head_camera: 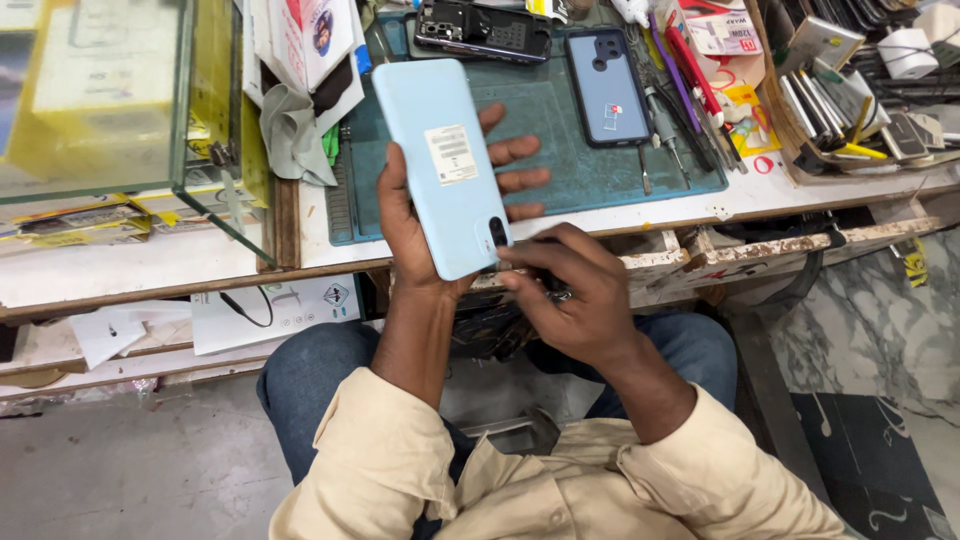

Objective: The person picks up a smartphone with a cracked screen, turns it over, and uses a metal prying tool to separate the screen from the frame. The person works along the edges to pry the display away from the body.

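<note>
We work seated at a cluttered repair table (150, 262) with a worn white top, over a grey floor and a marbled panel to the right.

Nearest to us, the right hand (565, 300) is closed in a pinch at the lower corner of the light blue phone (443, 165), fingertips pressed together beside the small dark camera window (497, 232). Whether a tool sits in that pinch we cannot tell. The left hand (420, 225) cradles the phone from beneath, back cover up, thumb along its left edge and fingers spread out past its right edge. The phone is held above the table's front edge, tilted away from us.

For work at this corner, we judge that the supporting hand should keep the body level and still while the pinching hand applies light, controlled force along the seam; a slip here could mark the cover.

Beyond the phone lies a green work mat (560, 170). On it rest a second, dark blue phone (608, 85) face down, an opened phone chassis (482, 30) at the far edge, and hand tools (670, 110) to the right. A glass case (110, 100) stands at far left, boxed parts at far right.
</note>
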Demonstrator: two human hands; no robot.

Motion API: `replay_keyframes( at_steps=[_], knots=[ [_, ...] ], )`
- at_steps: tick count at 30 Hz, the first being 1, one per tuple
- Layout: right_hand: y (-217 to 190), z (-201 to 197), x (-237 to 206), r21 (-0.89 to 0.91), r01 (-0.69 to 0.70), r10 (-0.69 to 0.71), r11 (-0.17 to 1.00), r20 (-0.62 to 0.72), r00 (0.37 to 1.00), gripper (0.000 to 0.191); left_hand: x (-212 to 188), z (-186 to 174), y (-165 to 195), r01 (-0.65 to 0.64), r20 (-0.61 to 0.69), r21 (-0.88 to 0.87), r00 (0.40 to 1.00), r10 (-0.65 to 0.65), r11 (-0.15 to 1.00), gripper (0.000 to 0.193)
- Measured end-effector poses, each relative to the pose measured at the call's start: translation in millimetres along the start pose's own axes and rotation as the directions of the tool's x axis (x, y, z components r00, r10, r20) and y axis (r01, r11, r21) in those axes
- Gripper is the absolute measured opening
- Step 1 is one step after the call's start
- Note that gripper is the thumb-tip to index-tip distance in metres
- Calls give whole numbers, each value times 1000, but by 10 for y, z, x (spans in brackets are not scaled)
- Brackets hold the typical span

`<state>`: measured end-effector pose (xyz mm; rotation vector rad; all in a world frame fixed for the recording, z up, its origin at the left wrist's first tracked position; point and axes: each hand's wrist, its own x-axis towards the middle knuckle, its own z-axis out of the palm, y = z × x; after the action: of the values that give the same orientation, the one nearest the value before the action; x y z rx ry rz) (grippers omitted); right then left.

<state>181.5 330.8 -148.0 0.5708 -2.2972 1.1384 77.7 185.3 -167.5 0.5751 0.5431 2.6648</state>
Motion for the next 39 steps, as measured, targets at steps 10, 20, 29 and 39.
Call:
replay_keyframes(
  at_steps=[10, 20, 29, 39],
  knots=[
    [136, -347, 52, 24, -96, 98, 995, -133, 986, 52, -230, -91, -116, 525, -69, 392, 836, -545, 756, 83],
    [-80, -165, -95, -170, 66, -78, 983, -66, 995, 66, -193, 25, -201, 65, -162, 460, 987, 12, 885, 81],
    [84, -57, -134, 133, -250, 272, 959, -185, 944, 31, -142, -68, -137, 63, -299, 520, 947, 113, 852, 62],
    [76, -151, -91, 68, -229, 238, 971, -181, 954, 29, -148, -29, 72, -113, -104, 775, 948, 302, 622, 76]
  ],
)
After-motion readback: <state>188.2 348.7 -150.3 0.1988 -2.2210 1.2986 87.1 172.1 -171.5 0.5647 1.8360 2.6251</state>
